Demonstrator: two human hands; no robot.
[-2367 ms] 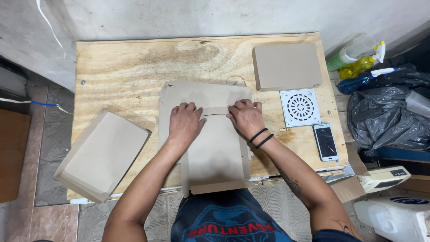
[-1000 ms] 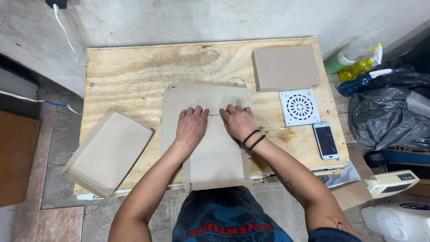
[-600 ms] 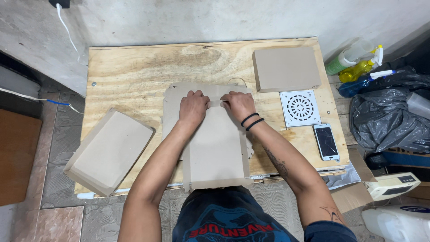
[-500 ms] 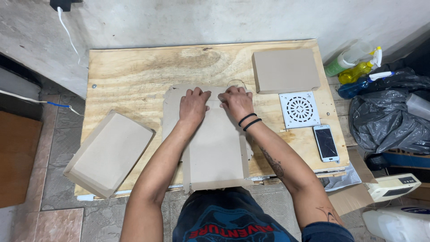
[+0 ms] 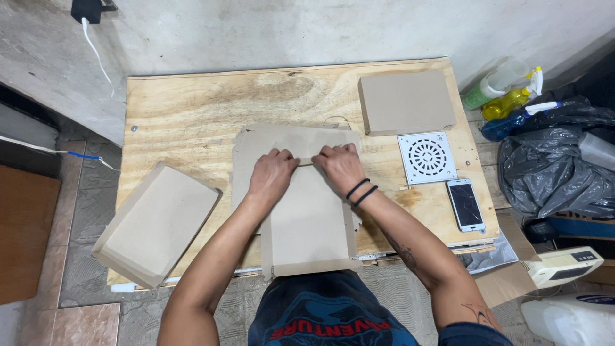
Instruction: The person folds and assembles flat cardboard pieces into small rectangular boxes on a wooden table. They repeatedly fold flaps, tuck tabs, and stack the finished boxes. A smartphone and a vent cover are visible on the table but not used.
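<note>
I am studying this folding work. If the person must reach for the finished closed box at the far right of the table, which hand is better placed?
Probably the right hand. It rests on the flat cardboard sheet on the side nearer the closed box; the left hand would have to cross over.

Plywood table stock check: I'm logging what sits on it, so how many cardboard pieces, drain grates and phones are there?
Flat cardboard blank under the left hand and right hand: 1
Folded cardboard boxes: 2
White drain grate: 1
Phone: 1
Total on the plywood table: 5
</note>
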